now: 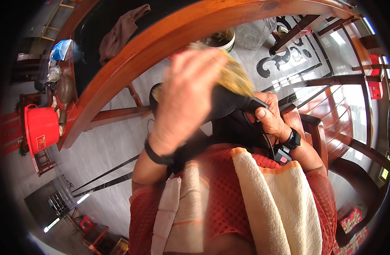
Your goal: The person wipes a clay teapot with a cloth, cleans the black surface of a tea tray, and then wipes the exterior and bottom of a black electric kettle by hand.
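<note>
My left hand (188, 95), blurred and with its back up, is over the upper end of a yellow-brown fibrous bundle (236, 75). Whether its fingers grip the bundle cannot be told. At the bundle's lower right end, my right hand (270, 114) pinches a small black object (257, 103) between thumb and fingers. A thin black cable runs down from near it past the wrist. Below the bundle, dark cloth (225, 102) covers my lap. Light towels with orange edges (268, 191) hang over my red openwork top (220, 191). Each wrist has a black band or watch.
A curved wooden table edge (169, 30) crosses in front, with a brown cloth (121, 32) on the dark top. Beyond my hands are a white bucket (228, 38) with dark contents and a clear plastic container (254, 33). A red bucket (42, 127) is at left, a wooden chair (329, 118) at right.
</note>
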Demonstrator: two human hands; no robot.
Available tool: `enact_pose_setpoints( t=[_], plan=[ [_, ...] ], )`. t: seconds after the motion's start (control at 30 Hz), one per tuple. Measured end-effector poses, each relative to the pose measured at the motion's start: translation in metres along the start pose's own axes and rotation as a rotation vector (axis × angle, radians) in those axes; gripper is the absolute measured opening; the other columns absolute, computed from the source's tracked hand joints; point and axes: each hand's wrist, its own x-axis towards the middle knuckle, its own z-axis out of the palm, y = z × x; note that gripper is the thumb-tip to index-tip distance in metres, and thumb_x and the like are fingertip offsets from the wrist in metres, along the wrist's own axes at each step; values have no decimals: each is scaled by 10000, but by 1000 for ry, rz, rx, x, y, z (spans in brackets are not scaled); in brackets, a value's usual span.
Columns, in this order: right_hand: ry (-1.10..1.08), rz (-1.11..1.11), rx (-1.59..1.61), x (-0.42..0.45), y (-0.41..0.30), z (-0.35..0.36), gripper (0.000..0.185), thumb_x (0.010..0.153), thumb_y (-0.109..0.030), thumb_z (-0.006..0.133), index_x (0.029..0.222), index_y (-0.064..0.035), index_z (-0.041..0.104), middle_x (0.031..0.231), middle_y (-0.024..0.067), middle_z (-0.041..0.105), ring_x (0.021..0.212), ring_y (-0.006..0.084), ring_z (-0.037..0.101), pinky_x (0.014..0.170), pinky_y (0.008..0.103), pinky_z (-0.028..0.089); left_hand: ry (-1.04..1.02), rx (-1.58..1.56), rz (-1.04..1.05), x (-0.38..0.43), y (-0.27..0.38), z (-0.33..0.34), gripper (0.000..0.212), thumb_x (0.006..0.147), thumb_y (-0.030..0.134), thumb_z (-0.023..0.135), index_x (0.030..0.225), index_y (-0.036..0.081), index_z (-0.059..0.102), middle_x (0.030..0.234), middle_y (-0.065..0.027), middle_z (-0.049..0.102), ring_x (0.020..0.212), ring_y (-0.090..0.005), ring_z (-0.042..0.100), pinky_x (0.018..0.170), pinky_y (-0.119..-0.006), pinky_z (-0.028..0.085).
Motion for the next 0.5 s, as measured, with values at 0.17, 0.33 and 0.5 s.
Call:
enact_pose_setpoints(
  t=[0.17, 0.33, 0.5],
  plan=[
    [-22, -18, -4, 2, -6, 1, 543, 899, -533, 654, 706, -41, 534, 605, -37, 467, 581, 52, 410, 511, 251, 331, 43, -450, -381, -9, -61, -11, 206, 1017, 55, 551, 1139, -45, 683, 1136, -173, 701, 985, -246, 695, 874, -309, 527],
    [-9, -18, -30, -1, 0, 1, 558, 887, -539, 656, 715, -26, 518, 616, -25, 431, 604, 65, 385, 517, 273, 321, 387, -228, -197, -2, -11, -19, 202, 993, 16, 562, 1141, -21, 694, 1164, -142, 704, 1067, -259, 689, 936, -358, 552],
    [88, -32, 0, -1, -2, 7, 538, 903, -544, 646, 898, -6, 654, 598, -11, 553, 572, 87, 511, 537, 260, 408, -189, -17, 92, -5, 34, -1, 343, 998, 160, 571, 1327, 113, 656, 1373, -95, 632, 1330, -308, 546, 1127, -528, 401]
  ],
)
